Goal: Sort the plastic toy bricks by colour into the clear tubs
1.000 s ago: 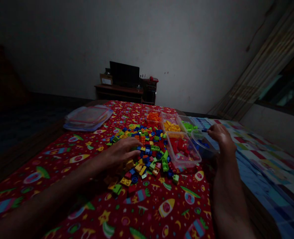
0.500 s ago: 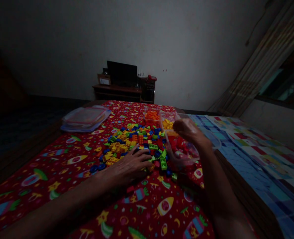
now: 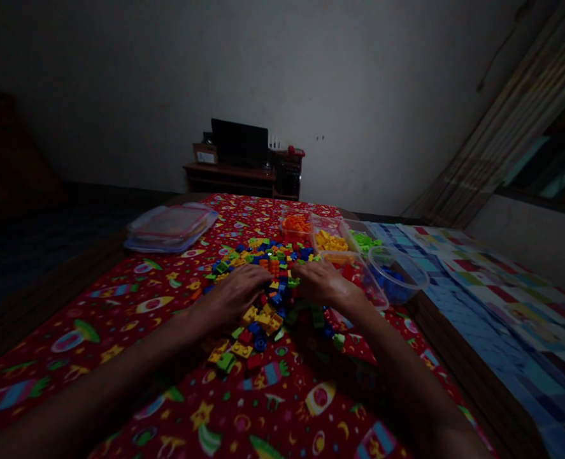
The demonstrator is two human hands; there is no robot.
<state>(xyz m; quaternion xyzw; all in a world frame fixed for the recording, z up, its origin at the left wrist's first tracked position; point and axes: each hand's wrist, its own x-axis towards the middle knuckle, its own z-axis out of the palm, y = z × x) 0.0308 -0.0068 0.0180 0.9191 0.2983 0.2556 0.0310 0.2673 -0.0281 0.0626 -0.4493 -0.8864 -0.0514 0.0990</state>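
A heap of mixed toy building bricks in red, yellow, blue, green and orange lies on a red patterned cloth. My left hand is at the left side of the heap, back upward; its fingertips bend down out of sight among the bricks. My right hand reaches in from the right, fingers together and pointing left at the bricks. Whatever it may grip is hidden. Several loose yellow bricks lie just below my hands. Behind my right wrist stands a clear box of red bricks.
Right of the heap stand clear containers of orange pieces, yellow bricks, green bricks and a round tub with blue pieces. Stacked lids lie at the left. A checked blue cloth spreads beyond the table's right edge.
My right hand has come from above the containers left and down to the heap. My left hand has shifted slightly left and its fingers have bent. Several bricks now lie nearer me.
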